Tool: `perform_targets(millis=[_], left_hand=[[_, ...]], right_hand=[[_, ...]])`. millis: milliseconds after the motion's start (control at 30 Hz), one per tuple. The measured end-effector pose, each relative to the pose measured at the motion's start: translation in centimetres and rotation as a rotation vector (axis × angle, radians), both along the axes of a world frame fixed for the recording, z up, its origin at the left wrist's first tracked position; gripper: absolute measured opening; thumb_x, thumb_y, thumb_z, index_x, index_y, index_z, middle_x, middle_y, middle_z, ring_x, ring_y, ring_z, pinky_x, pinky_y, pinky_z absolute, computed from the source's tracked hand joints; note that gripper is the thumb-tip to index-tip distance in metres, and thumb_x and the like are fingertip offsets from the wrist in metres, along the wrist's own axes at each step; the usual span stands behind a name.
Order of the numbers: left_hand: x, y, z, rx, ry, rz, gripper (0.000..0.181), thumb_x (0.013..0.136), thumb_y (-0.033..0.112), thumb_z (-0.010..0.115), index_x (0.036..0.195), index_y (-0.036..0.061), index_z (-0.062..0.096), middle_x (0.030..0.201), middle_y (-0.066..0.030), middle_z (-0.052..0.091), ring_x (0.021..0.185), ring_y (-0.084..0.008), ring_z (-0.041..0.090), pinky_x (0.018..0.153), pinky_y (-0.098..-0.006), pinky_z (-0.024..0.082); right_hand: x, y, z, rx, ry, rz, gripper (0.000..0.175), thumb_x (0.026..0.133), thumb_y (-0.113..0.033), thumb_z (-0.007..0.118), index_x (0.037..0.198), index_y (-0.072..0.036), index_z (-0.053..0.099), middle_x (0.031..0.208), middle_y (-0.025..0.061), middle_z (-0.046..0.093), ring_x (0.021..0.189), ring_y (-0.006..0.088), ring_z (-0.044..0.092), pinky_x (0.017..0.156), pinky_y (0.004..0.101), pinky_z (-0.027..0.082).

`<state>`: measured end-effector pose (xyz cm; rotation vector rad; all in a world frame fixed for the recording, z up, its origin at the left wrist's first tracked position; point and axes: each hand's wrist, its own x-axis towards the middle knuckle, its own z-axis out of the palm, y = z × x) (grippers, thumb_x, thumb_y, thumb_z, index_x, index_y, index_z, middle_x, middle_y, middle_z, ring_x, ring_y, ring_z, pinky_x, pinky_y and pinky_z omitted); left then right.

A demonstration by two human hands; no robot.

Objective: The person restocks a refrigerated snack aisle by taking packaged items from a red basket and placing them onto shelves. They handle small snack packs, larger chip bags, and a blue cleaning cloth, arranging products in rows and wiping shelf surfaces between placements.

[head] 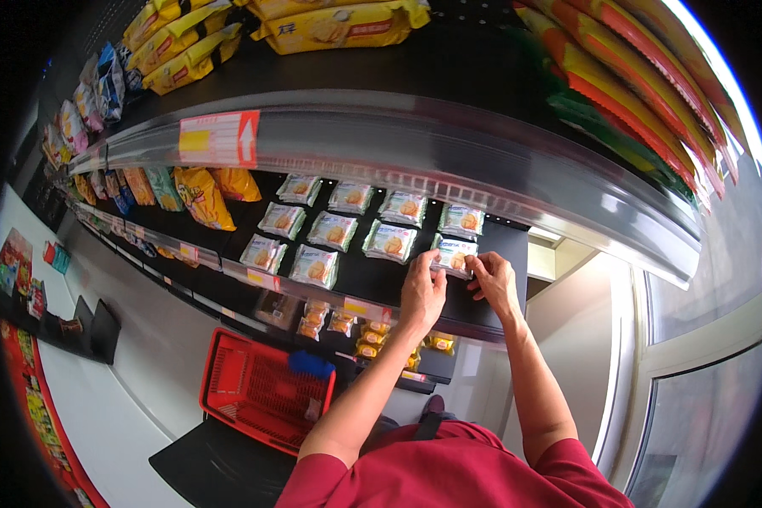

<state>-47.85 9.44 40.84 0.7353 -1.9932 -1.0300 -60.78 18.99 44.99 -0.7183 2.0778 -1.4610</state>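
On a black store shelf, small white-and-green snack packets lie in short stacks arranged in rows. At the right end of these rows, both my hands are on one packet. My left hand has thumb and fingertips at its left edge. Fingers of my right hand pinch its right edge. Just behind it lies another packet stack. To the left of my left hand is a further stack.
Overhead juts an upper shelf edge with a price tag; yellow bags sit on it. Orange snack bags stand farther left. Below are a lower shelf with small packs and a red shopping basket. A glazed door is at right.
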Motion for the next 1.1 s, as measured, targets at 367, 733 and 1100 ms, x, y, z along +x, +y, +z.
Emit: perform_targets(millis=[367, 733, 1100], left_hand=[[10.3, 3.8, 2.3, -0.150, 0.056, -0.111, 0.036, 0.091, 0.001, 0.064, 0.126, 0.0031, 0.057, 0.124, -0.0144, 0.060, 0.096, -0.0266, 0.064, 0.086, -0.0368, 0.054], [33.2, 5.8, -15.9, 0.244, -0.227, 0.479, 0.018, 0.092, 0.007, 0.064, 0.110, 0.0062, 0.061, 0.097, -0.0111, 0.065, 0.078, -0.0247, 0.065, 0.065, -0.0353, 0.053], [45.1, 7.0, -33.2, 0.398, -0.736, 0.624, 0.035, 0.084, 0.016, 0.070, 0.113, 0.0014, 0.058, 0.103, -0.0204, 0.066, 0.099, -0.0380, 0.064, 0.085, -0.0468, 0.053]], right_hand=[[3.0, 2.7, 1.0, 0.122, 0.522, 0.024, 0.025, 0.096, -0.023, 0.066, 0.095, 0.001, 0.062, 0.077, 0.0139, 0.063, 0.065, 0.0255, 0.063, 0.062, 0.0349, 0.051], [13.1, -4.3, -0.2, -0.032, 0.972, 0.505, 0.036, 0.076, -0.006, 0.076, 0.111, -0.003, 0.068, 0.108, 0.0178, 0.062, 0.101, 0.0388, 0.058, 0.088, 0.0449, 0.049], [14.1, -6.6, -2.7, 0.035, 1.001, 0.321, 0.023, 0.083, -0.010, 0.076, 0.102, -0.003, 0.066, 0.092, 0.0111, 0.058, 0.084, 0.0265, 0.058, 0.076, 0.0374, 0.050]])
